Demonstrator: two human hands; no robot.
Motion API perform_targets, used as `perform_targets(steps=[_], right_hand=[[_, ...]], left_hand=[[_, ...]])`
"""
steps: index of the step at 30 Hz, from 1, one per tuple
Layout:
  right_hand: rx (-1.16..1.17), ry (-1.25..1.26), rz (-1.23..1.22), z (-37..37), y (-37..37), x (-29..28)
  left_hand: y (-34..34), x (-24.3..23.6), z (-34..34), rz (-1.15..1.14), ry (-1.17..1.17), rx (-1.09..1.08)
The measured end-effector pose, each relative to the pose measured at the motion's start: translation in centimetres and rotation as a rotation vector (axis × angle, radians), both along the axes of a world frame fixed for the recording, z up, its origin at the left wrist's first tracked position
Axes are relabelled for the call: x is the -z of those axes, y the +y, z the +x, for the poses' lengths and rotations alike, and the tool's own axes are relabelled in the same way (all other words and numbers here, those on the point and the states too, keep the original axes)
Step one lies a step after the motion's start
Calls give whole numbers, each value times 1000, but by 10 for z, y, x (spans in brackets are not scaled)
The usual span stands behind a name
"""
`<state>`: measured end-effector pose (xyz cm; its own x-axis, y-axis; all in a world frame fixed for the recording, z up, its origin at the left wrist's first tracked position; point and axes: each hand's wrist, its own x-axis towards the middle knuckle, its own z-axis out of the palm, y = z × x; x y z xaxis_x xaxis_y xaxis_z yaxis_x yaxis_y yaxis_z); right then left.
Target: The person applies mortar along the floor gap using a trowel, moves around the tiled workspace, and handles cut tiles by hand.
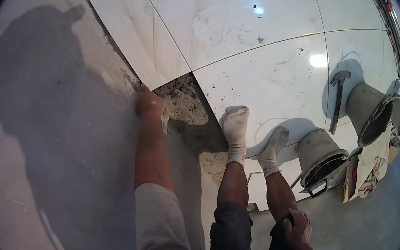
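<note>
My left hand point(150, 102) is stretched forward to the wall's foot, at the near corner of a narrow white floor tile point(142, 37). Its fingers look curled in, with one fingertip at the tile's corner; whatever they hold is hidden. Beside it lies a patch of rough grey mortar bed point(184, 102), bounded on the right by a large white tile point(265, 87). My right hand point(298, 228) rests on my right knee, fingers loosely apart and holding nothing.
My socked feet stand on the tiles. At right are a hammer point(339, 100), a bucket point(318, 150), two more buckets, one being a larger bucket point(365, 109), and a torn paper sack point(366, 174). Farther off lies a long red-and-metal tool point(389, 21). The grey wall point(75, 165) carries my shadow.
</note>
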<state>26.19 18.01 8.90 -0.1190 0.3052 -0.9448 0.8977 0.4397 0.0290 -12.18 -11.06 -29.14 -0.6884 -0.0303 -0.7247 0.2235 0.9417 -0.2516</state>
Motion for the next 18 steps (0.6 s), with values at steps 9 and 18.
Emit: perform_targets(steps=[9, 18], right_hand=[[-6, 0, -2, 8, 3, -1], [-6, 196, -88, 54, -4, -15]], left_hand=[[46, -63, 7, -78, -217, -9], [24, -149, 42, -99, -547, -4]])
